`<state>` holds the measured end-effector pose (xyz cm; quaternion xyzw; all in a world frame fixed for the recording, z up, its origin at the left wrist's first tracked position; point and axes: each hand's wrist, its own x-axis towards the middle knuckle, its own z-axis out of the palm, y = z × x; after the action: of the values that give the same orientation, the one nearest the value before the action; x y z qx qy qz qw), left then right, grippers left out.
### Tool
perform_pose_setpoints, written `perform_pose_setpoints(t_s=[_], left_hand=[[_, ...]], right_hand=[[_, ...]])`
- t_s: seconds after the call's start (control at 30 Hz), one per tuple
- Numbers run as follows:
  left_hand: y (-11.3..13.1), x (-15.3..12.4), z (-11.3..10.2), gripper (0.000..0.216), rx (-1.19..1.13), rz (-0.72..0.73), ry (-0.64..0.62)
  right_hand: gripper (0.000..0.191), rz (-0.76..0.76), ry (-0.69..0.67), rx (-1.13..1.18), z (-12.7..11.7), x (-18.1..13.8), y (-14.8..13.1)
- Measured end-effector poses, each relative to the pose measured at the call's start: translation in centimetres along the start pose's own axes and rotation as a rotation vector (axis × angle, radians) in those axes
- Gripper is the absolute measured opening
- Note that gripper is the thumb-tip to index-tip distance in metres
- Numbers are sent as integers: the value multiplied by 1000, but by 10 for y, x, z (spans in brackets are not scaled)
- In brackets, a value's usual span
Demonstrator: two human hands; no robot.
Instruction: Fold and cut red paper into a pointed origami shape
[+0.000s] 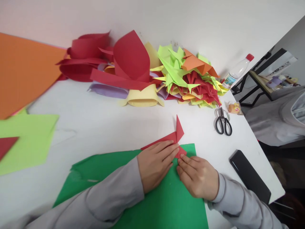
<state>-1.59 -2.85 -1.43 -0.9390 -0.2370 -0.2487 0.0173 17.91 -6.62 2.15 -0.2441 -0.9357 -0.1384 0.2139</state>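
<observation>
red folded paper (177, 133) on green sheet (166, 203) — left hand (156, 163), right hand (197, 176), fingers (169, 152) flat, pressing it

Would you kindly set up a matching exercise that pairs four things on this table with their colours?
Things:
1. scissors
2. folded paper
3. sheet beneath the folded paper
4. big sheet at far left

Colours:
A. green
B. orange
C. black handles
D. red

Pairs: 1-C, 2-D, 3-A, 4-B
</observation>
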Motion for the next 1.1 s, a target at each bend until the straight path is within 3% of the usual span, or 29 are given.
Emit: perform_pose_setpoints(t_s=[0.43, 0.67, 0.87, 1.1], left_hand=[[-3, -2, 1, 32, -47, -16, 17], [3, -7, 6, 30, 28, -170, 85], [-2, -6, 5, 33, -59, -76, 21], [-3, -4, 5, 34, 9, 23, -10]], right_hand=[[24, -8, 3, 12, 0, 2, 0], [23, -2, 1, 15, 1, 0, 1], [25, -16, -3, -5, 0, 0, 1], [24, -25, 8, -7, 1, 0, 1]])
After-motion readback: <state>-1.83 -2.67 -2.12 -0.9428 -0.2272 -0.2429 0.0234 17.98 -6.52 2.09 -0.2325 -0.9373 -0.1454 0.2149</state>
